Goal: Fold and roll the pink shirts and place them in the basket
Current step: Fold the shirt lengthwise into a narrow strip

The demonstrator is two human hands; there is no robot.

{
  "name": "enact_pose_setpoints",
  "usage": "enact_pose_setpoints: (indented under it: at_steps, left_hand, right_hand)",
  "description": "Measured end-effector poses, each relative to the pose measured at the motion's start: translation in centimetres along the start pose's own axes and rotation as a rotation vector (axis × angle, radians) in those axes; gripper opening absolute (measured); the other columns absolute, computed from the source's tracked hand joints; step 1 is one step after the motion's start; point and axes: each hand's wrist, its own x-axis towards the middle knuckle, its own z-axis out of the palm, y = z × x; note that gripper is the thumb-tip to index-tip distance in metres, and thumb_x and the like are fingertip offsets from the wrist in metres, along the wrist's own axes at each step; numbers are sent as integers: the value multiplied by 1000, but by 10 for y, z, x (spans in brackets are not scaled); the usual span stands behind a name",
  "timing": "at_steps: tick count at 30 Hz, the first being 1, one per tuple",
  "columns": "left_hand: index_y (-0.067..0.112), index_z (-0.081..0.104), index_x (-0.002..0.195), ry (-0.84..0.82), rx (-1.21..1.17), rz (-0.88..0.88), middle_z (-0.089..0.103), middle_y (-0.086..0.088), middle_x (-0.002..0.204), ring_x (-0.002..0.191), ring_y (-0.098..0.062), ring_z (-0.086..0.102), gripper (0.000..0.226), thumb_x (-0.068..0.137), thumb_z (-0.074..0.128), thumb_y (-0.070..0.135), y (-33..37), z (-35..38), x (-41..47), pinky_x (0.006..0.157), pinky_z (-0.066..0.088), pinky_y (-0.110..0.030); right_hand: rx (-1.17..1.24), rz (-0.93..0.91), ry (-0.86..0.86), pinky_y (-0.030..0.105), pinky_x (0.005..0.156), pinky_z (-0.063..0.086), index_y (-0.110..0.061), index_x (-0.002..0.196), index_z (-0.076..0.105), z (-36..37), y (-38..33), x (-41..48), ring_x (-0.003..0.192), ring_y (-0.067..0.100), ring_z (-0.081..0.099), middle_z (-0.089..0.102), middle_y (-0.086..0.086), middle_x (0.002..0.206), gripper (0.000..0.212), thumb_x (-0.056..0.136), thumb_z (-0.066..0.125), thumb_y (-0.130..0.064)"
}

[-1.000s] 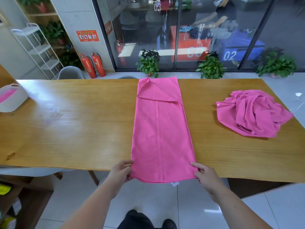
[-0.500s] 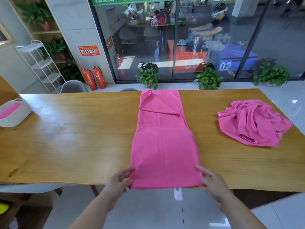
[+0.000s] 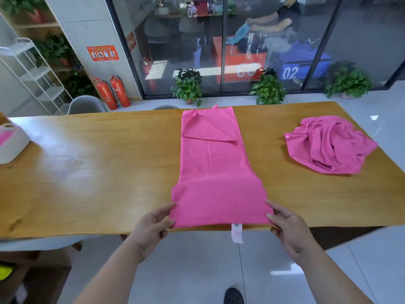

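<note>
Shirt (image 3: 213,163) folded into a long strip down the middle of the table (image 3: 98,172), near end doubled over at the front edge. Gripped at its two near corners by left hand (image 3: 151,229) and right hand (image 3: 289,229), one either side. Well right, crumpled second shirt (image 3: 328,145); far left, basket (image 3: 13,145).

Matt pink cloth shirt (image 3: 215,172) on glossy, seemingly varnished wood table (image 3: 98,172).

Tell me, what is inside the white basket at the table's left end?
A patch of pink cloth shows inside the white basket. The basket's wall and the picture's edge hide the rest, so how many pieces lie there cannot be told.
</note>
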Motion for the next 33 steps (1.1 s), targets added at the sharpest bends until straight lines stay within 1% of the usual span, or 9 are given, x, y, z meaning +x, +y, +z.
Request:
enact_pose_setpoints:
  at_steps: [3,7,11,17,20,23,26,30,33]
  left_hand:
    - [28,72,132,44,355,-149,72,8,136,83,-12,57,56,83,82,4,-33,-5,-16,64,38,-27]
    - [34,72,129,97,415,-212,71,16,133,87,-11,65,56,91,72,-7,-69,-6,-34,74,43,-32]
    - [37,72,128,114,505,-219,68,20,131,96,-14,72,58,90,72,-8,-87,-7,-49,78,50,-33]
    - [32,70,122,133,699,-200,72,0,119,74,-18,65,50,90,65,-6,-100,-5,-56,64,51,-30]
    - [45,62,126,121,1039,-104,63,-1,125,95,-12,67,49,93,66,10,-89,-2,-45,70,54,-25]
    - [36,62,135,174,1266,83,53,7,138,109,-9,61,49,94,55,8,-69,11,-21,89,52,-29]
    - [31,50,152,175,1433,220,39,10,160,140,-18,46,62,94,55,9,-50,34,3,107,49,-37]
    - [28,14,169,-7,1698,153,5,4,177,162,-23,10,83,99,58,24,-48,56,23,129,24,-45]
    - [28,22,166,-33,1811,112,16,2,174,159,-25,20,74,101,57,35,-59,61,24,127,27,-44]
  right_hand:
    - [-231,111,46,28,64,37,-23,129,75,-7,42,-12,71,3,63,75,-5,126,44,97,66,6]
    - [-303,153,59,27,57,37,-25,125,76,-14,70,-30,79,11,65,77,0,124,43,97,67,6]
    - [-385,151,55,31,66,44,-28,122,78,-25,79,-47,91,15,69,78,-2,117,41,96,69,3]
    - [-652,119,41,33,79,54,-23,121,77,-37,91,-48,96,14,72,78,-7,115,37,94,67,1]
    - [-908,53,24,30,99,49,-19,130,72,-39,80,-29,111,13,67,74,-7,125,41,94,65,-3]
    - [-1050,-82,3,33,103,50,-24,140,67,-25,60,-4,117,16,67,68,-7,138,47,95,63,-10]
    - [-1179,-269,-67,34,112,44,-31,150,57,-1,39,16,140,14,53,53,-14,153,53,98,62,-19]
    - [-1515,-302,-328,39,129,23,-29,168,22,18,32,32,161,18,16,15,-6,175,70,106,52,-40]
    - [-1757,-291,-311,44,124,32,-24,168,21,19,40,28,159,20,20,19,-3,174,69,109,40,-54]
